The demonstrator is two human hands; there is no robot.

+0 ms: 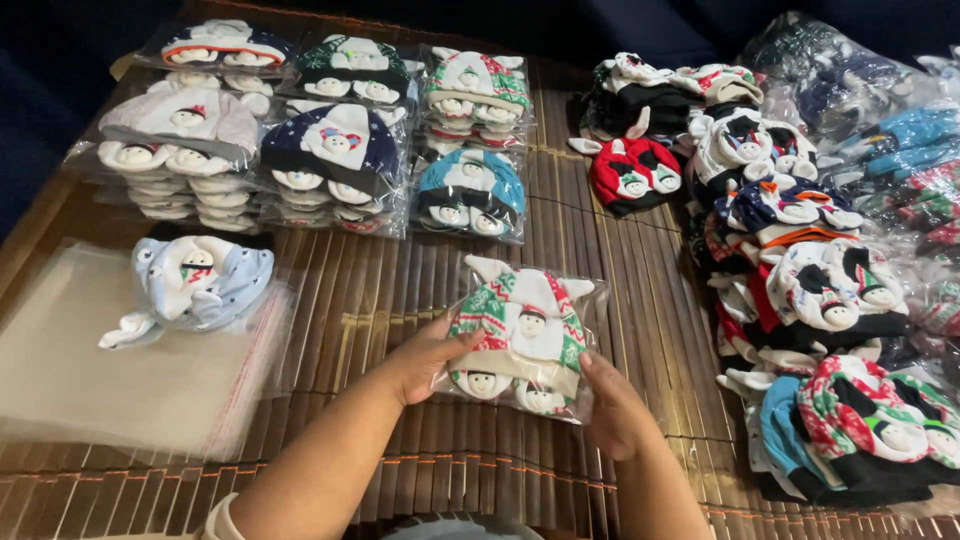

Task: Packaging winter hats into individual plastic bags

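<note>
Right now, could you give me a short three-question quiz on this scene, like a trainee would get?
1. True or false: both hands touch the bagged hat.
2. Which lies on the empty bags? A) red hat B) pale blue hat C) teal hat
3. What covers the table?

Key:
1. True: the left hand and right hand grip its sides.
2. B, the pale blue hat.
3. A bamboo mat.

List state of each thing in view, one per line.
Green-and-red hat set: bagged in clear plastic, held on the mat.
Left hand: gripping the bag's left edge.
Right hand: gripping its right edge.
Pale blue hat: unbagged, lying on empty bags.
Bagged stacks: packed.
Loose hats: unbagged, piled.
</note>
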